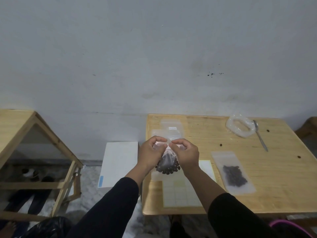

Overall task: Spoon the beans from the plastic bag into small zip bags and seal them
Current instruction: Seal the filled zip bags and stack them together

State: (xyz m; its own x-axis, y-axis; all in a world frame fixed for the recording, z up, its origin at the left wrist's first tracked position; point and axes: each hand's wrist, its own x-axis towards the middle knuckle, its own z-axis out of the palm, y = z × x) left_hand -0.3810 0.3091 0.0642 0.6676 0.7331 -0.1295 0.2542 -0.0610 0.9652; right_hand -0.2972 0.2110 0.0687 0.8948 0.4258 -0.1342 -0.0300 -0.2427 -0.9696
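I hold a small clear zip bag (169,164) upright above the left part of the wooden table (281,177), dark beans filling its bottom. My left hand (151,154) and my right hand (186,154) both pinch its top strip between thumb and fingertips, the fingertips nearly meeting. A second zip bag with beans (234,176) lies flat on the table to the right. The crumpled clear plastic bag (240,127) lies at the far right back, looking almost empty, with a metal spoon (260,138) beside it.
Several empty zip bags (172,128) lie stacked behind my hands. A white label sheet (181,193) lies near the front edge. Three loose beans (221,144) dot the tabletop. A white box (118,164) stands left of the table, a wooden rack (42,148) further left.
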